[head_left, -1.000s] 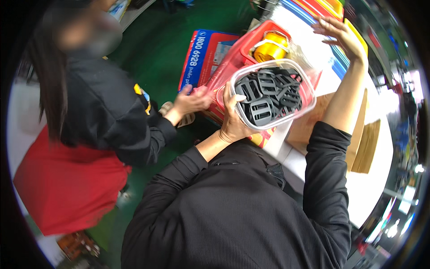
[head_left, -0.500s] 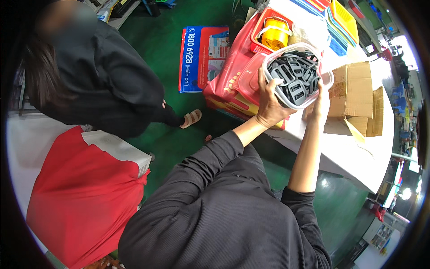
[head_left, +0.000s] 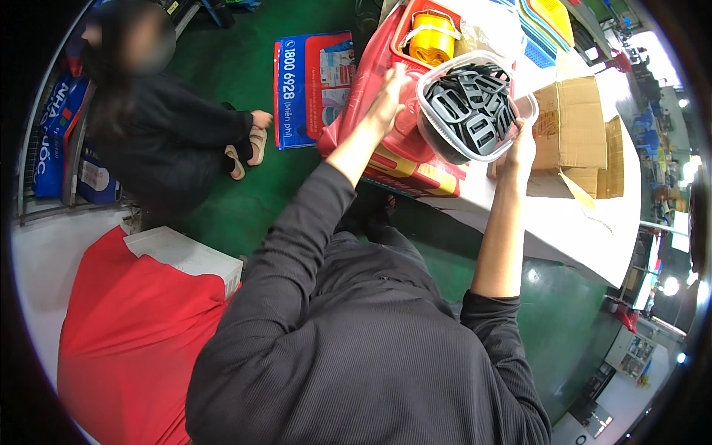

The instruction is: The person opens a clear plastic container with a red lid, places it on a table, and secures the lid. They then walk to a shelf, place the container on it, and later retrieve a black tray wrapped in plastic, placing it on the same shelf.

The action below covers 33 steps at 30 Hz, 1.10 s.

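A clear plastic container (head_left: 445, 141) full of black plastic parts (head_left: 471, 107) is held over the edge of a white table (head_left: 564, 222). My right hand (head_left: 519, 148) grips its right side from below. My left hand (head_left: 389, 100) lies with fingers stretched along the container's left wall, against a red plastic bag (head_left: 360, 111). Both my forearms, in dark sleeves, reach up from the lower edge.
A cardboard box (head_left: 575, 126) stands open on the table right of the container. A yellow roll (head_left: 434, 37) sits in a red basket behind it. Another person in black (head_left: 170, 141) crouches on the green floor by a blue and red carton (head_left: 311, 81). A red cloth (head_left: 126, 334) covers something lower left.
The container has stayed between my hands as my left hand slid from under it to its left side. The other person has drawn back to the left and crouched.
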### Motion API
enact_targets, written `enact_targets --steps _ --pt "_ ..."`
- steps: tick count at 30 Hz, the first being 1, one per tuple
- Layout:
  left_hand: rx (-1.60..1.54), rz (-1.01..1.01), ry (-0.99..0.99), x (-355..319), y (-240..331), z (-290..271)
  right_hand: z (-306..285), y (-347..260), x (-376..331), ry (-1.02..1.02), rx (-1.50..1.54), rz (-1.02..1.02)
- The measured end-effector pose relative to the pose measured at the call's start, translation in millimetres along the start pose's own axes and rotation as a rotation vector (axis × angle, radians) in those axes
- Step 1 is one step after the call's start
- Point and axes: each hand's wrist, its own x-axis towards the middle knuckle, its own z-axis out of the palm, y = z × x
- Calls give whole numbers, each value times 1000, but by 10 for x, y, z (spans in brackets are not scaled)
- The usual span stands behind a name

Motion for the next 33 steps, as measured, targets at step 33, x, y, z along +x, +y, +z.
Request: enact_targets --steps 33 --pt "258 -226 136 -366 -174 -282 402 13 61 -273 -240 -97"
